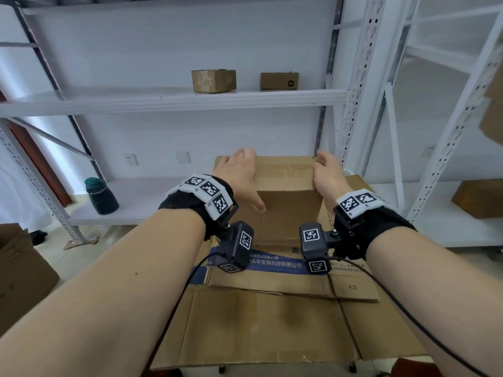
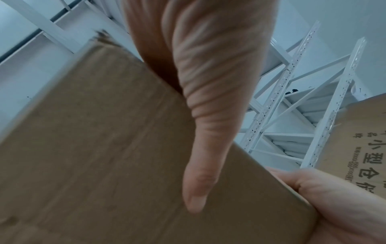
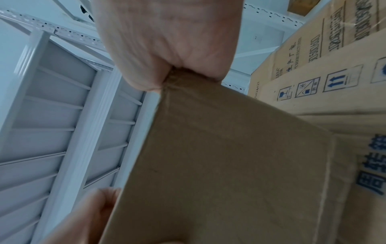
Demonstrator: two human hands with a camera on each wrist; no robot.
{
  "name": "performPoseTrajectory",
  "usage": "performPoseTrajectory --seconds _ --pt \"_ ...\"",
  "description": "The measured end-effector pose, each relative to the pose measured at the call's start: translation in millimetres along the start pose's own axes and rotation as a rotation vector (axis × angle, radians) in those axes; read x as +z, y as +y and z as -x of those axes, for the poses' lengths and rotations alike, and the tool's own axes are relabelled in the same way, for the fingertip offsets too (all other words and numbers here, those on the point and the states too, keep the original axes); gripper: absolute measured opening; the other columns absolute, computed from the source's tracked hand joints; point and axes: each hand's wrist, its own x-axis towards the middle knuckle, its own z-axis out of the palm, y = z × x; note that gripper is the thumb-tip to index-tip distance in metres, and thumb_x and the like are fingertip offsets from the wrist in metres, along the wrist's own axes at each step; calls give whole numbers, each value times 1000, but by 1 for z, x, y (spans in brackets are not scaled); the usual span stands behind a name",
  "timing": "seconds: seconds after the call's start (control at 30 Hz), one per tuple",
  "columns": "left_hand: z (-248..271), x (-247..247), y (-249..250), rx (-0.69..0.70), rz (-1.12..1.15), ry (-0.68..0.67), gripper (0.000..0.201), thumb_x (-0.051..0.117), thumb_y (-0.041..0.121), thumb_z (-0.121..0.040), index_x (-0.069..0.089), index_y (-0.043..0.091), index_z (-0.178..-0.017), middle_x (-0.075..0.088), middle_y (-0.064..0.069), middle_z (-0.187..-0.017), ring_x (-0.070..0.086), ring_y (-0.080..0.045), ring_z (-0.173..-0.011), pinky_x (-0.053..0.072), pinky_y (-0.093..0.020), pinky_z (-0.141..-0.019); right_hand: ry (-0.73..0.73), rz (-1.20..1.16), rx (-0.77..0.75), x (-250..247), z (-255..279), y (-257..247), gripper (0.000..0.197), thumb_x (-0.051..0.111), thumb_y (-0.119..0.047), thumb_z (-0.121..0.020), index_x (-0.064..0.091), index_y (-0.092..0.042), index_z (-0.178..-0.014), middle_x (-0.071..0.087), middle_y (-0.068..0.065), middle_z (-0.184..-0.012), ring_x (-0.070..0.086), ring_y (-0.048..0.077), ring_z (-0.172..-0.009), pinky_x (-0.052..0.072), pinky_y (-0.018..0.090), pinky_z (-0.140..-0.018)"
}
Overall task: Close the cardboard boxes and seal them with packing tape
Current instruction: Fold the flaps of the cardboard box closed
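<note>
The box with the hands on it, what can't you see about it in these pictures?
- Inside the box: hidden in every view by its raised flap and the wrist cameras.
- Left hand fingertips: head view, they fold over the flap's far edge.
- Right hand fingers: head view, behind the flap's corner.
- Tape: none shows in any view.
- Blue print: partly covered by the wrist cameras, head view.

A brown cardboard box [image 1: 285, 202] is standing open in front of the person, on top of flattened cardboard sheets [image 1: 261, 322]. Its far flap [image 1: 283, 170] is standing up, plain and a little worn, and its near flap [image 1: 272, 263] is lying outward, showing a blue printed band.
</note>
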Motion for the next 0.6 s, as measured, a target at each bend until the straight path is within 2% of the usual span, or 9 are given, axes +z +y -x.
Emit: performPoseTrajectory --seconds 0.03,0.07,0.13,0.17,0.27,0.3,0.37,0.43,0.6 --pt "-1 1 -1 2 19 6 99 86 56 -51 34 12 -123 47 -5 -119 45 -27 -121 28 -39 -107 2 -3 -7 -1 1 1 46 30 -8 -102 27 -12 -148 36 5 -149 37 19 -133 31 27 -106" --pt "-2 2 -1 9 20 12 101 85 58 -50 32 14 -125 47 -5 -119 45 -27 -120 28 -40 -107 3 -6 -11 -1 1 1 46 30 -8 -102 27 -12 -148 36 4 -149 39 16 -130 32 24 -101" --pt "-2 6 0 32 -37 -6 125 82 60 -53 12 19 -147 36 -9 -140 31 -29 -134 20 -45 -114 -6 -26 -16 0 2 2 46 31 -9 -102 27 -13 -148 38 3 -147 41 11 -119 33 21 -95" --pt "-2 6 1 39 -80 -19 132 80 62 -54 0 23 -151 27 -10 -148 22 -30 -140 15 -48 -116 -11 -38 -17 1 2 2 46 31 -9 -102 27 -14 -148 38 2 -147 40 10 -117 34 22 -95" --pt "-4 6 1 49 -147 -75 130 76 65 -58 -6 28 -152 5 -12 -158 0 -29 -147 3 -55 -117 -18 -65 -18 2 1 1 46 31 -9 -101 29 -14 -147 37 2 -148 40 14 -126 34 28 -105" --pt "-4 5 1 55 -164 -92 130 75 66 -59 -8 28 -152 0 -11 -160 -4 -29 -147 1 -57 -117 -22 -67 -19 1 1 0 46 32 -8 -101 30 -14 -147 37 2 -148 40 14 -127 34 27 -105" --pt "-3 4 0 65 -198 -102 129 73 66 -60 -9 30 -151 3 -11 -159 0 -29 -147 1 -60 -115 -30 -62 -28 0 2 -2 46 33 -8 -101 31 -14 -146 38 2 -147 41 12 -124 35 24 -100" --pt "0 2 0 70 -209 -73 126 74 65 -59 -6 32 -151 17 -13 -153 13 -31 -143 5 -60 -115 -31 -67 -43 0 4 -6 45 34 -8 -101 32 -14 -146 39 2 -146 41 10 -120 34 23 -97" --pt "6 -7 0 86 -270 189 119 74 56 -60 1 34 -150 24 -19 -142 20 -36 -136 6 -58 -116 -7 -117 -133 -1 5 -25 45 37 -11 -101 31 -14 -146 41 1 -144 41 7 -119 33 21 -98"
